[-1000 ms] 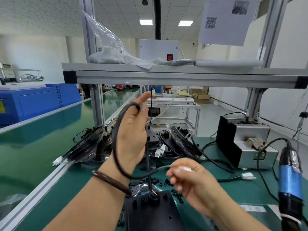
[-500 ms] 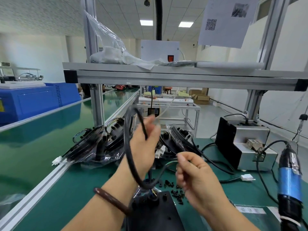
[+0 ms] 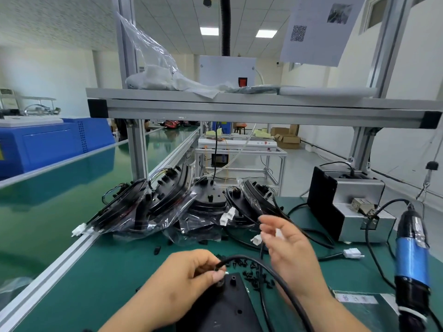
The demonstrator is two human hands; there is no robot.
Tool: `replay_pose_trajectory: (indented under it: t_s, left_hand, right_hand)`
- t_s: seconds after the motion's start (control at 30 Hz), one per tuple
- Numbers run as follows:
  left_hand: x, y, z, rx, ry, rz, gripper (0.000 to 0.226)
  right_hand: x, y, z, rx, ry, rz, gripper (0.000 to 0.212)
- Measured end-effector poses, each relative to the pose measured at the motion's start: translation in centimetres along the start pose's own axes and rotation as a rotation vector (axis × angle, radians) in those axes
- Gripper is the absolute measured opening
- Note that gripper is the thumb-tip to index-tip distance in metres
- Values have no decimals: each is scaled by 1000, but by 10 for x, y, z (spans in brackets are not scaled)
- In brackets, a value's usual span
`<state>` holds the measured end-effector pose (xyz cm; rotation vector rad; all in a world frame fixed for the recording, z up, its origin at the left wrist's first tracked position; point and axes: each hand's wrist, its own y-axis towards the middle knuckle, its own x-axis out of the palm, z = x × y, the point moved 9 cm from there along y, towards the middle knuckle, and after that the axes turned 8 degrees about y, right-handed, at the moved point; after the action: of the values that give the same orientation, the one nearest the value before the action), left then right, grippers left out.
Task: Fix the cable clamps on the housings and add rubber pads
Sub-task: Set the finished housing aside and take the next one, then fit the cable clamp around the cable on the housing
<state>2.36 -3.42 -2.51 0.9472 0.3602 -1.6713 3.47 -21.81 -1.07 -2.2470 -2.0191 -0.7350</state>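
Note:
A flat black housing [image 3: 225, 307] lies on the green mat at the near edge. My left hand [image 3: 182, 281] rests low over its top end, thumb and fingers pinched on a black cable [image 3: 275, 276] that arcs right and down past my right wrist. My right hand [image 3: 287, 248] hovers just above and to the right, fingers spread, with a thin cable end and a white connector [image 3: 256, 239] beside it; whether it grips them is unclear. Several small black clamps [image 3: 254, 271] lie scattered beside the housing.
Bagged black housings [image 3: 153, 207] with white plugs are piled behind the hands. A grey box with a black plate [image 3: 347, 207] sits at the right. A blue electric screwdriver [image 3: 411, 267] hangs at the far right. An aluminium shelf frame [image 3: 239, 109] crosses overhead; a conveyor rail [image 3: 60, 257] runs left.
My left hand has come down from chest height with the cable loop to the housing's top. My right hand opened its fingers and moved up and right.

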Motion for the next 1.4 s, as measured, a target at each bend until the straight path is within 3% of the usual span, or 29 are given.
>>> replay_pose_trajectory:
  t_s: [0.07, 0.17, 0.27, 0.43, 0.6, 0.77, 0.9, 1.03, 1.2, 1.4]
  left_hand:
    - [-1, 1, 0, 3, -16, 31, 10]
    - [3, 3, 0, 28, -17, 28, 23]
    - [5, 6, -2, 28, -22, 23, 28]
    - [7, 7, -7, -16, -57, 45, 18]
    - [0, -4, -12, -67, -96, 237, 10]
    - [2, -4, -9, -13, -55, 245, 11]
    - [2, -4, -2, 47, -56, 218, 20]
    - [7, -3, 3, 65, -80, 169, 31]
    - [9, -1, -1, 59, -96, 139, 24]
    - [8, -1, -1, 73, -102, 147, 14]
  right_hand:
    - [26, -12, -7, -112, -368, -186, 34]
    - [51, -24, 0, -125, -525, -300, 38]
    - [59, -26, 1, -93, -419, -348, 32]
    - [55, -22, -15, -223, -448, -342, 15]
    - [39, -15, -3, -67, -321, -235, 19]
    - [48, -22, 6, 35, -20, -348, 7]
    - [47, -18, 3, -67, -162, -315, 20]
    - [51, -14, 8, -51, -215, -341, 12]
    - [57, -14, 14, 28, -245, -427, 17]
    - [63, -16, 9, -26, -445, -446, 19]
